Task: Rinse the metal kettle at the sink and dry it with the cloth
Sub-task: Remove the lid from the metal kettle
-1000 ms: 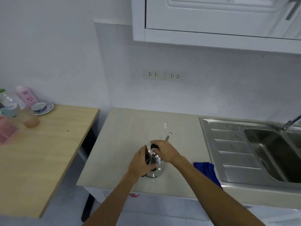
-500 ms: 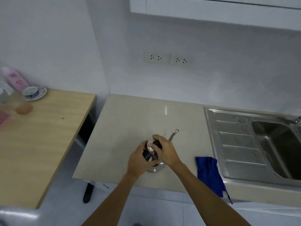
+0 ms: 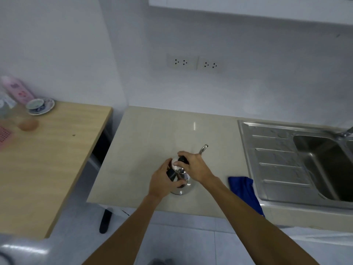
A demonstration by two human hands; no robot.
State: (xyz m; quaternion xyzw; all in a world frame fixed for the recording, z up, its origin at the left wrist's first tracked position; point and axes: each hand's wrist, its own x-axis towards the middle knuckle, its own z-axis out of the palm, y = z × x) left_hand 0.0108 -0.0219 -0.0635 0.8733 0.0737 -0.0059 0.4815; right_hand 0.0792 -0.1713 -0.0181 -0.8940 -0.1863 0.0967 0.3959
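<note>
A small shiny metal kettle (image 3: 182, 189) stands on the beige counter (image 3: 149, 142), its thin curved spout pointing up and right. My left hand (image 3: 162, 180) wraps the kettle's black handle on its left side. On top, the fingers of my right hand (image 3: 193, 166) close on the black lid knob, and both hands hide most of the kettle's body. A blue cloth (image 3: 244, 190) lies to the right, hanging over the counter's front edge. Further right is the steel sink (image 3: 277, 150) with its basin, and the tap tip shows at the frame's edge.
A wooden table (image 3: 47, 159) stands left of the counter across a gap, carrying a cup on a saucer (image 3: 39, 106), a pink bottle (image 3: 18, 90), an egg-like object and a pink mat. Two wall sockets (image 3: 196, 63) sit above the counter. A wall cupboard hangs overhead.
The view has tilted down slightly and shifted. Both hands have stayed on the kettle, with the right hand now closed more over the lid knob. The kettle has not left the counter.
</note>
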